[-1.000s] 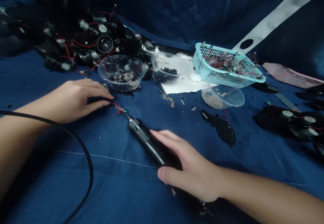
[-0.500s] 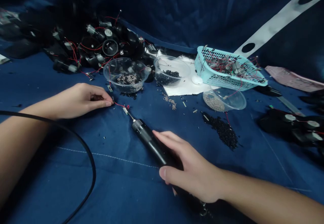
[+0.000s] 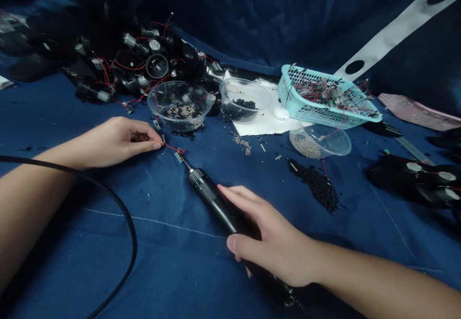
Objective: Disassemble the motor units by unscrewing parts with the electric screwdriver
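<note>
My right hand [image 3: 264,235] is wrapped round a black electric screwdriver [image 3: 216,203], which slants up and to the left. Its thin bit reaches a small metal strip with a red wire [image 3: 179,156] on the blue cloth. Thumb and fingertips of my left hand [image 3: 133,139] are pinched together on a small metal piece [image 3: 163,140] at the other end of that red wire. Just behind this hand lies another small strip [image 3: 156,125] near a clear bowl [image 3: 180,122] of black and silver bits.
Black motor parts [image 3: 133,64] with red wires are heaped at back left. A second clear bowl [image 3: 245,117], a turquoise basket [image 3: 331,115] of wired parts and a tilted clear bowl [image 3: 338,148] stand behind. Black bits [image 3: 320,189] lie at right. A black cable [image 3: 133,237] loops at left.
Almost nothing differs. The view has shifted very slightly; both hands keep their places, and the screwdriver's bit stays at the small strip.
</note>
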{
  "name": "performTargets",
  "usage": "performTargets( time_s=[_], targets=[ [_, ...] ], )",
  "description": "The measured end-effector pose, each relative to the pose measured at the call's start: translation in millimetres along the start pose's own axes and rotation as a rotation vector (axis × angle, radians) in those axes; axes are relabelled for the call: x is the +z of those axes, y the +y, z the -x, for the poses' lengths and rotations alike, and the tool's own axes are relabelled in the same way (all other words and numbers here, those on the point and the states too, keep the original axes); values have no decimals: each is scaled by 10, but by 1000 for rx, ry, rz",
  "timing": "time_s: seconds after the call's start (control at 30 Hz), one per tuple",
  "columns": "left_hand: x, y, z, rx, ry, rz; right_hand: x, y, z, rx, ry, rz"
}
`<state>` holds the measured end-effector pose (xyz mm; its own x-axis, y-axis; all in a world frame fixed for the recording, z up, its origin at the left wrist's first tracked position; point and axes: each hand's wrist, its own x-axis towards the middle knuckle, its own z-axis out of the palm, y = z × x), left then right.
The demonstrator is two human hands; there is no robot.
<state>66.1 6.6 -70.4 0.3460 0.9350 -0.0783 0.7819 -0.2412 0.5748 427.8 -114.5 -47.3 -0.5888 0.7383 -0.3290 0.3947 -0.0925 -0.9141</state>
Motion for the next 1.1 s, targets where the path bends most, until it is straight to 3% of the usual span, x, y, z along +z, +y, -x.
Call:
performTargets(
  time_s=[0.23,0.67,1.1],
  targets=[
    [68,43,12,23,68,49,-15,0,11,-23,-11,32],
    [106,173,8,273,97,-140,7,5,26,-32,22,28],
    [98,215,14,233,77,-116,13,3,24,1,8,22]
  ],
)
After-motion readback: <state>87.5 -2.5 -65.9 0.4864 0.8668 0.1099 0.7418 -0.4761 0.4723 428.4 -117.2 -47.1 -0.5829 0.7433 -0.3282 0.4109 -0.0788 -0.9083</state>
